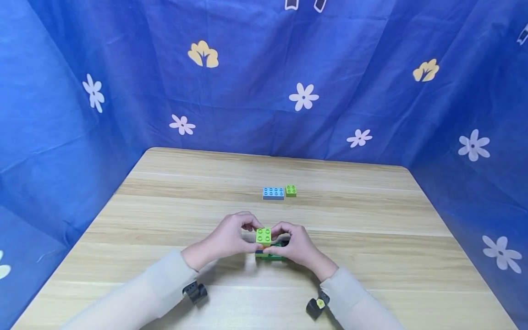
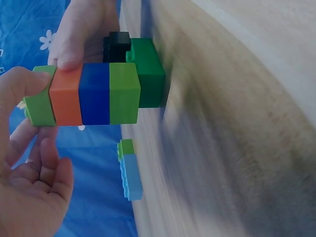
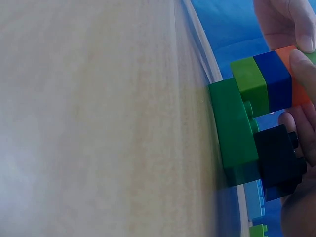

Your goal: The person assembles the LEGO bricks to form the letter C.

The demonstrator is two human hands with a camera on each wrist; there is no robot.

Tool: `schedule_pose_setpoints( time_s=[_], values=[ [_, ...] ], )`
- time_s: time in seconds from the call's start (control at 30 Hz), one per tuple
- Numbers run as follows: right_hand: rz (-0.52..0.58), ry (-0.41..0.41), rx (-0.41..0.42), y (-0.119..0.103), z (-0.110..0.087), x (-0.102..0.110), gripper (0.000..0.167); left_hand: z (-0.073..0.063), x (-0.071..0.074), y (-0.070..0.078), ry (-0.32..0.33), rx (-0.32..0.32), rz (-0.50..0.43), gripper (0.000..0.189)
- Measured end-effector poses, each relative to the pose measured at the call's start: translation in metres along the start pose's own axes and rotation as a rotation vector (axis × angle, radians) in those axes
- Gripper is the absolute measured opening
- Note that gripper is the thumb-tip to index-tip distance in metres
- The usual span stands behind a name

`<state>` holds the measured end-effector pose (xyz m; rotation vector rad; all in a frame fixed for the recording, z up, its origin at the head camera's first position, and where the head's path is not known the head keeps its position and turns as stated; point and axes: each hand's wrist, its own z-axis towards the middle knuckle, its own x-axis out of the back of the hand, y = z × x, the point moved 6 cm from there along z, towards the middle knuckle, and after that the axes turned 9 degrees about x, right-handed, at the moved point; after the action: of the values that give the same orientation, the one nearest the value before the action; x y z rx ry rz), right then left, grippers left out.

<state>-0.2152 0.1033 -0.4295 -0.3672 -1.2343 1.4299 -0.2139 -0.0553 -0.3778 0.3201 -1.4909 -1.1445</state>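
Note:
A stack of toy building bricks stands on the table between both hands. From the bottom, a long dark green brick point(image 3: 232, 128) carries a light green brick point(image 2: 124, 94), a dark blue brick point(image 2: 95, 94) and an orange brick point(image 2: 66, 103). A black brick point(image 3: 277, 155) sits on the dark green brick's other end. My left hand point(image 1: 228, 236) pinches the topmost light green brick point(image 1: 263, 235) between thumb and fingers. Lower down, my right hand point(image 1: 300, 247) grips the orange brick, thumb on its near side. Its fingertips behind the stack are partly hidden.
Farther back on the wooden table point(image 1: 350, 201) lie a light blue brick point(image 1: 273, 193) and a small light green brick point(image 1: 290, 191), side by side. A blue flowered cloth point(image 1: 247, 91) hangs behind and along both sides of the table.

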Motion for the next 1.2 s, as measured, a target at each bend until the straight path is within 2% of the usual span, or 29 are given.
schedule_pose_setpoints(
  time_s=[0.3, 0.53, 0.83, 0.9, 1.1, 1.2],
  values=[
    [0.000, -0.002, 0.014, 0.000, 0.000, -0.001, 0.030, -0.001, -0.002, -0.006, 0.018, 0.018, -0.023, 0.031],
    [0.012, 0.004, 0.013, 0.000, -0.001, 0.001, 0.030, -0.001, -0.004, -0.005, 0.005, 0.036, -0.032, 0.031],
    [-0.004, 0.018, -0.040, 0.004, -0.003, -0.002, 0.032, -0.003, -0.006, -0.013, -0.005, 0.070, -0.093, 0.032],
    [-0.013, 0.010, -0.036, 0.000, -0.001, -0.003, 0.033, -0.004, -0.006, -0.016, -0.002, 0.082, -0.113, 0.032],
    [-0.012, -0.057, 0.007, -0.031, 0.004, 0.004, 0.034, -0.006, -0.005, -0.015, -0.001, 0.102, -0.128, 0.032],
    [0.047, -0.094, -0.022, -0.030, 0.004, 0.012, 0.037, -0.006, -0.005, -0.013, -0.003, 0.105, -0.114, 0.031]
  ],
)
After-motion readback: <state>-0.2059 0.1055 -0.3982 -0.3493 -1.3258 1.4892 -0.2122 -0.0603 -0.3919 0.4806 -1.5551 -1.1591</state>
